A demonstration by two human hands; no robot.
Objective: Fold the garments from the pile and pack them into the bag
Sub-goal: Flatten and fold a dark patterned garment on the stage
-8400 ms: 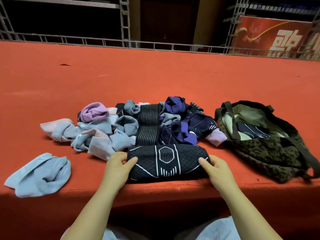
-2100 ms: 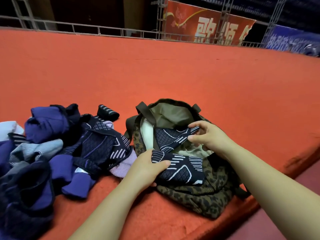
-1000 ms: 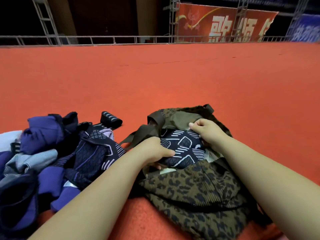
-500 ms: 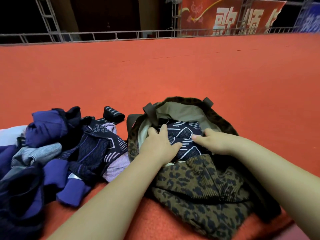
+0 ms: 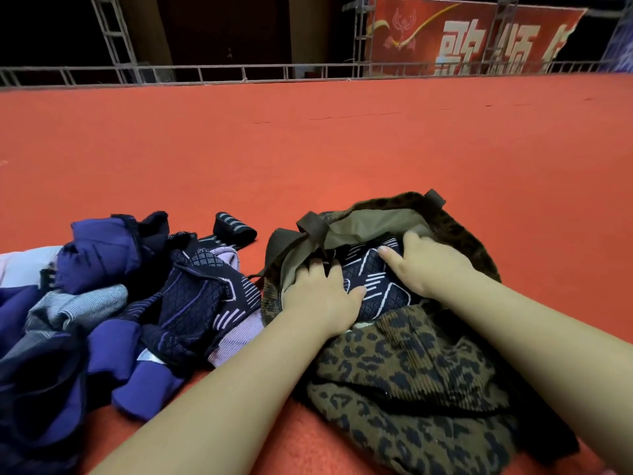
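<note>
Red carpet [image 5: 342, 149] covers the work surface; a metal rail [image 5: 239, 72] borders its far edge, with a red banner [image 5: 462, 36] bearing white characters beyond it. Head view: the bag [image 5: 411, 371], leopard-print outside with an olive lining, lies on the carpet at lower right, mouth open toward the far side. 1 folded garment [image 5: 370, 286], dark navy with white line patterns, sits inside the bag mouth. The left hand [image 5: 320, 296] rests flat on the near-left part of the garment, fingers straight and spread, fingertips at the lining edge. The right hand [image 5: 431, 265] presses on the far-right part of the garment, fingers extended and slightly bent; no grasp is visible. A brown strap [image 5: 315, 231] crosses the bag's left rim. The pile [image 5: 120, 303] of unfolded garments, purple, navy, grey and pink, lies just left of the bag, touching its side. 1 small dark striped item [image 5: 234, 229] lies at the pile's far edge.
</note>
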